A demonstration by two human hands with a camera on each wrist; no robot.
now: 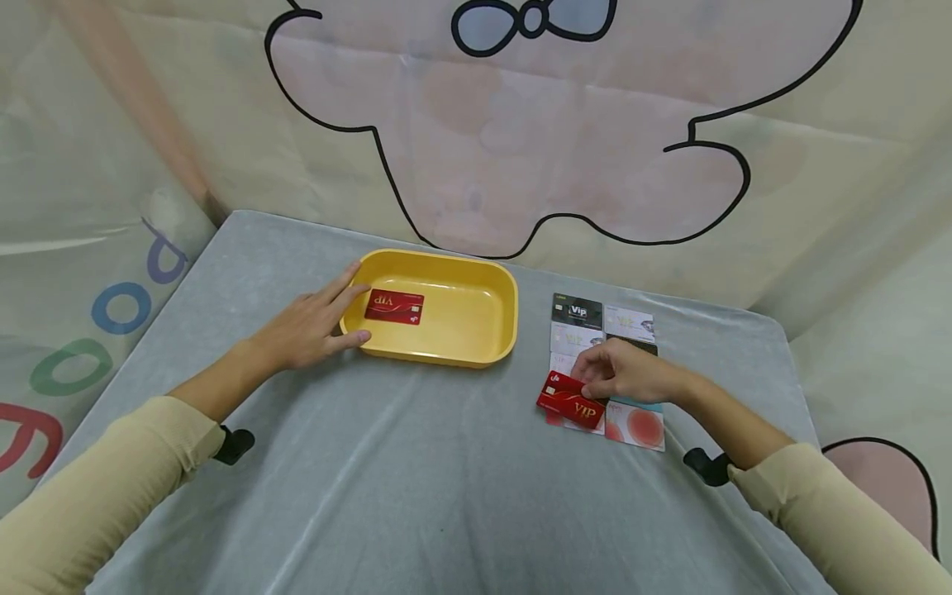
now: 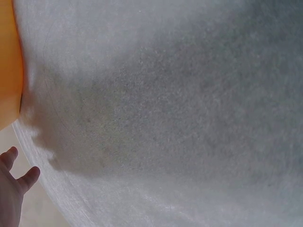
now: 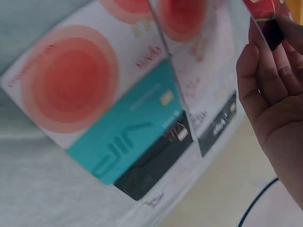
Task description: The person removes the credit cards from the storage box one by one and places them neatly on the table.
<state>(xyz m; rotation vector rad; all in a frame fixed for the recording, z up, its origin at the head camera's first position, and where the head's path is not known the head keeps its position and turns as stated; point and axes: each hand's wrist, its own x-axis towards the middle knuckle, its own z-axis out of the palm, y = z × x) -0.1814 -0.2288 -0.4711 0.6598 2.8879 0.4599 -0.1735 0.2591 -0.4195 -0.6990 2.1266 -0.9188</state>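
Observation:
My right hand (image 1: 628, 372) pinches a red VIP card (image 1: 571, 400) between thumb and fingers, over the lower left of two columns of cards. In the right wrist view those fingers hold the card's edge, and below lie a teal card (image 3: 128, 132), a black card (image 3: 154, 163) and a white card with a red circle (image 3: 71, 80). My left hand (image 1: 308, 326) rests at the left end of a yellow tray (image 1: 468, 359), its fingers spread over the rim. Inside the tray, toward its left side, lies another red VIP card (image 1: 395, 307).
A grey cloth (image 1: 416, 479) covers the table. At the top of the columns are a black Vip card (image 1: 577, 310) and a white card (image 1: 628, 322). Behind the table hangs a printed curtain (image 1: 580, 140); a lettered sheet (image 1: 97, 248) is at the left.

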